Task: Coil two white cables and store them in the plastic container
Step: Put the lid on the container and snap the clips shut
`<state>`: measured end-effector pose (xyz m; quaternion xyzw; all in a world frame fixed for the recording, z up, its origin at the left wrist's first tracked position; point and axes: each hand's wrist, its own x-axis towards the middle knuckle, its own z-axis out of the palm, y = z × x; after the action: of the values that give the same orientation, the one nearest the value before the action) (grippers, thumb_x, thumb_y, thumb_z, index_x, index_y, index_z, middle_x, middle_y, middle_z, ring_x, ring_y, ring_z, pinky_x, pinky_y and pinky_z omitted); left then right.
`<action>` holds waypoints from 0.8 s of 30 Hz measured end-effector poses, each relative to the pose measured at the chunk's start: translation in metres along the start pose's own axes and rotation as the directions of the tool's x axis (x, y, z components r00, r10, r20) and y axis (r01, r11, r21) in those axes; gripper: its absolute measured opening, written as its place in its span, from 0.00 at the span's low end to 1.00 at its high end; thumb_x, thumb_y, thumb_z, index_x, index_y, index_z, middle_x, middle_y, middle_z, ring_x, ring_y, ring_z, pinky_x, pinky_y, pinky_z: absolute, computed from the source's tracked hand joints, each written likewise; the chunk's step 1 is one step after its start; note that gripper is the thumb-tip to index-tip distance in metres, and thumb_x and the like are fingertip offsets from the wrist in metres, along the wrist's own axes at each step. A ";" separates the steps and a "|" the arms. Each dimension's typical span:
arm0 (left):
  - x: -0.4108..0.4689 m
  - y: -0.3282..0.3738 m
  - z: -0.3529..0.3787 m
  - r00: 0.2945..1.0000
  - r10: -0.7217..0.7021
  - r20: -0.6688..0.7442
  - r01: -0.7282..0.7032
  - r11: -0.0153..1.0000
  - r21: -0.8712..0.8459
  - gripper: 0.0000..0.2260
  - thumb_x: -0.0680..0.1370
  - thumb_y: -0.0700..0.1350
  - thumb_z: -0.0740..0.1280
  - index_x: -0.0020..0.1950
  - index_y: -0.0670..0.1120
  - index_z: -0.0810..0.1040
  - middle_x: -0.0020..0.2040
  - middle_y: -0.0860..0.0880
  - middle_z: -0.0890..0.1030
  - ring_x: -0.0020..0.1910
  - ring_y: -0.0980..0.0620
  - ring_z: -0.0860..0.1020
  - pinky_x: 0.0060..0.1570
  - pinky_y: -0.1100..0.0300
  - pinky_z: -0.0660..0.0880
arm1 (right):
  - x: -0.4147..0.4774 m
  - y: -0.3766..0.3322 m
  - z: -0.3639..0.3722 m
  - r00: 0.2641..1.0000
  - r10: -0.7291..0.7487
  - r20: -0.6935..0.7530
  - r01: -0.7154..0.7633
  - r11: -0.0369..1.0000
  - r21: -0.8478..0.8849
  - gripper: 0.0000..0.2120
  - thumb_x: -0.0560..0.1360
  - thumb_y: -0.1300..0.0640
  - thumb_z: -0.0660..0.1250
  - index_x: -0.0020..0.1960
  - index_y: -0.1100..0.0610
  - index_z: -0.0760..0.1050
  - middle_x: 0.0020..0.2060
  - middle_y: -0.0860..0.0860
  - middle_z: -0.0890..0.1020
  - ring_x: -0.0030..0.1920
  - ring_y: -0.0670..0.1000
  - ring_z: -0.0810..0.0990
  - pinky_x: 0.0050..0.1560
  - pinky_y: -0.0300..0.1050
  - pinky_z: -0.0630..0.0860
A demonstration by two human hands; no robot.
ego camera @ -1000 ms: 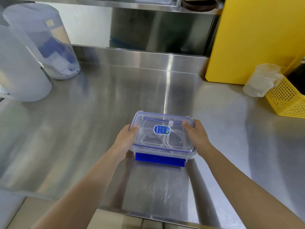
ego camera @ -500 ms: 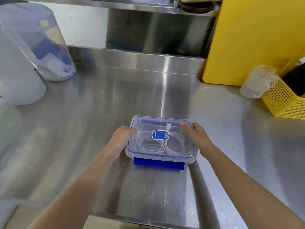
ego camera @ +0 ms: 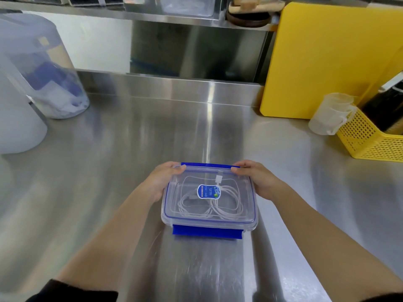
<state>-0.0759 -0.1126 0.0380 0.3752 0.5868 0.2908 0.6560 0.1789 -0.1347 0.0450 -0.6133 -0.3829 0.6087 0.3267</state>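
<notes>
A clear plastic container (ego camera: 250, 223) with a transparent lid and blue clips stands on the steel counter in front of me. Coiled white cables (ego camera: 226, 205) lie inside, seen through the lid, under a small blue oval label. My left hand (ego camera: 160, 182) grips the container's far left corner, thumb on the lid by the far blue clip. My right hand (ego camera: 258, 180) grips the far right corner the same way. The near blue clip (ego camera: 207, 232) hangs down the front wall.
A yellow cutting board (ego camera: 322, 62) leans at the back right beside a clear measuring cup (ego camera: 331, 114) and a yellow perforated basket (ego camera: 370, 140). Large translucent tubs (ego camera: 50, 79) stand at the back left. The counter's front edge is close to me.
Both hands slid from the container's sides to its far corners. The far blue clip now shows along the back edge of the lid.
</notes>
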 end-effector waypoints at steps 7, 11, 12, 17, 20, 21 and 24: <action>-0.031 0.008 0.035 0.723 0.666 0.182 -0.340 0.114 0.934 0.14 0.78 0.45 0.60 0.61 0.42 0.74 0.59 0.43 0.78 0.55 0.42 0.77 0.56 0.49 0.72 | 0.004 -0.008 0.004 0.980 -0.195 0.045 0.200 0.933 -0.299 0.05 0.76 0.62 0.64 0.49 0.55 0.77 0.46 0.53 0.80 0.45 0.50 0.78 0.43 0.40 0.77; -0.066 -0.021 0.063 0.349 0.604 0.716 -0.608 -0.435 0.664 0.19 0.71 0.59 0.62 0.50 0.46 0.79 0.46 0.49 0.83 0.43 0.48 0.81 0.46 0.56 0.76 | 0.003 -0.005 0.006 0.972 -0.227 0.051 0.229 0.893 -0.388 0.05 0.77 0.60 0.62 0.52 0.56 0.74 0.47 0.52 0.78 0.47 0.49 0.77 0.44 0.39 0.76; -0.069 -0.032 0.064 0.350 0.519 0.779 -0.612 -0.503 0.610 0.24 0.69 0.63 0.63 0.54 0.46 0.77 0.49 0.49 0.83 0.47 0.48 0.81 0.49 0.55 0.76 | 0.003 -0.007 0.007 0.972 -0.226 0.060 0.228 0.864 -0.449 0.05 0.78 0.59 0.61 0.53 0.56 0.72 0.48 0.51 0.78 0.47 0.49 0.77 0.45 0.39 0.76; -0.070 -0.063 0.051 0.508 0.304 0.805 -0.488 -0.669 0.561 0.45 0.60 0.67 0.72 0.71 0.49 0.64 0.66 0.44 0.77 0.63 0.44 0.76 0.59 0.45 0.74 | 0.008 -0.019 0.013 0.968 -0.230 0.099 0.227 0.637 -0.737 0.08 0.79 0.58 0.57 0.56 0.59 0.70 0.52 0.54 0.77 0.51 0.52 0.74 0.52 0.48 0.73; -0.066 -0.067 0.051 0.484 0.297 0.823 -0.501 -0.677 0.539 0.45 0.58 0.55 0.79 0.71 0.51 0.63 0.65 0.42 0.77 0.62 0.42 0.77 0.57 0.44 0.75 | 0.009 -0.015 0.018 0.963 -0.260 0.068 0.218 0.608 -0.764 0.11 0.80 0.58 0.54 0.57 0.60 0.71 0.55 0.57 0.77 0.52 0.53 0.74 0.53 0.48 0.73; -0.067 -0.067 0.052 0.477 0.300 0.826 -0.507 -0.674 0.537 0.45 0.58 0.54 0.79 0.71 0.50 0.63 0.64 0.42 0.78 0.62 0.41 0.77 0.57 0.43 0.75 | 0.008 -0.014 0.019 0.961 -0.269 0.062 0.218 0.601 -0.769 0.11 0.80 0.59 0.53 0.57 0.61 0.71 0.56 0.58 0.77 0.53 0.54 0.74 0.54 0.49 0.73; -0.072 -0.067 0.053 0.468 0.313 0.826 -0.525 -0.654 0.545 0.43 0.61 0.56 0.77 0.71 0.49 0.63 0.66 0.41 0.77 0.63 0.40 0.76 0.58 0.42 0.74 | 0.008 -0.015 0.019 0.960 -0.266 0.084 0.227 0.571 -0.789 0.12 0.80 0.57 0.55 0.57 0.61 0.72 0.56 0.58 0.78 0.52 0.53 0.74 0.53 0.47 0.72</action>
<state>-0.0373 -0.2171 0.0237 0.9675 0.2217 -0.0134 -0.1207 0.1590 -0.1214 0.0534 -0.6477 -0.6865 0.3112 0.1115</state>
